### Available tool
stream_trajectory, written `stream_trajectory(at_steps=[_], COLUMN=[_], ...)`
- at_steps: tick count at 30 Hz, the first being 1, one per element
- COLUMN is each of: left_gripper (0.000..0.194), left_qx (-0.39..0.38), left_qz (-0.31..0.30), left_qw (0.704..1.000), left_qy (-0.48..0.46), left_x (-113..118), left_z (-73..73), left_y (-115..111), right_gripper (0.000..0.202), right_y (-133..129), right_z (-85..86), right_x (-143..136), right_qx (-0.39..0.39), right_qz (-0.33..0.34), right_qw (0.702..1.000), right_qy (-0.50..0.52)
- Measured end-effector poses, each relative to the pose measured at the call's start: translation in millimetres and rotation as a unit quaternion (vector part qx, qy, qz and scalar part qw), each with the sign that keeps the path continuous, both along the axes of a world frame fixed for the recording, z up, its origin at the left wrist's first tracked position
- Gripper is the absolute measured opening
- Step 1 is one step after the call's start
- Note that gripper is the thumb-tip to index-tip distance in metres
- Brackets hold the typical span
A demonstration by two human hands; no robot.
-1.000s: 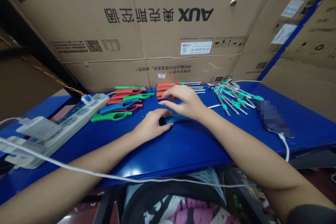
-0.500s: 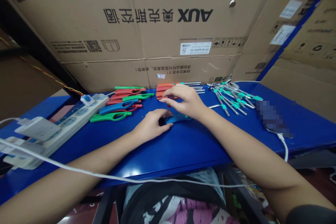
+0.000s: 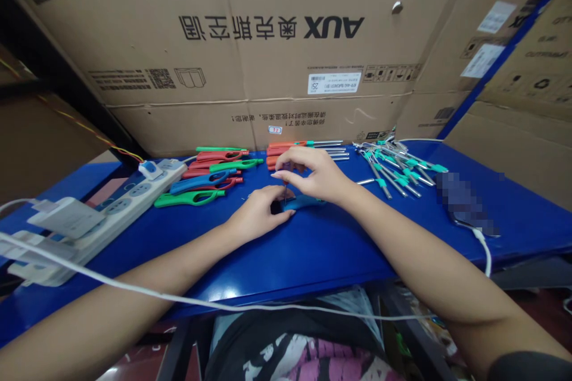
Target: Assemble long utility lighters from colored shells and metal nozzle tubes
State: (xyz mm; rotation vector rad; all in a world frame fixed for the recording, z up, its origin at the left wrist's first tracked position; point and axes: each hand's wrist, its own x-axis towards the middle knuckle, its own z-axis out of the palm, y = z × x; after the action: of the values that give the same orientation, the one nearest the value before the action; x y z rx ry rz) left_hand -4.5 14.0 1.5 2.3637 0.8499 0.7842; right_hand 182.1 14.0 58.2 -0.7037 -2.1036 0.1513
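Note:
My left hand [image 3: 259, 212] is closed around the end of a blue lighter handle [image 3: 308, 201], pressing it flat against the blue table. Above it, my right hand [image 3: 316, 174] pinches a thin screwdriver [image 3: 286, 191] between thumb and fingers. The screwdriver stands upright, its shaft pointing down at the handle between my left thumb and fingers. Fingers hide most of the screwdriver's grip, and its tip is hard to make out. Just behind my right hand lie orange-red lighters [image 3: 277, 151] with metal tubes.
On the left lie several loose handle shells, among them a green handle shell [image 3: 190, 197], beside a white power strip [image 3: 129, 193]. Metal tubes with teal parts [image 3: 397, 169] are piled right, near a blurred dark device [image 3: 465, 199]. A white cable [image 3: 201, 300] crosses in front. Cardboard [image 3: 268, 83] walls the back.
The fingers of my right hand have shifted slightly on the screwdriver. My left hand and the blue handle stay in place; the view has moved a touch.

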Motion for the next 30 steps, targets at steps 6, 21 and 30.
stream_trajectory(at_steps=[6, 21, 30], left_gripper=[0.023, 0.02, 0.021], left_qx=[0.009, 0.015, 0.027], left_qz=[0.008, 0.029, 0.055], left_qw=[1.0, 0.999, 0.998], left_qy=[0.015, -0.006, -0.004], left_x=[-1, 3, 10], left_z=[0.9, -1.7, -5.2], left_y=[0, -3, -8], right_gripper=[0.029, 0.012, 0.017], right_y=[4, -9, -2], right_z=[-3.6, 6.9, -3.6], right_x=[1, -5, -7], right_qx=[-0.07, -0.02, 0.073], right_qz=[0.087, 0.036, -0.064], right_qw=[0.994, 0.999, 0.995], right_qy=[0.014, 0.0, -0.024])
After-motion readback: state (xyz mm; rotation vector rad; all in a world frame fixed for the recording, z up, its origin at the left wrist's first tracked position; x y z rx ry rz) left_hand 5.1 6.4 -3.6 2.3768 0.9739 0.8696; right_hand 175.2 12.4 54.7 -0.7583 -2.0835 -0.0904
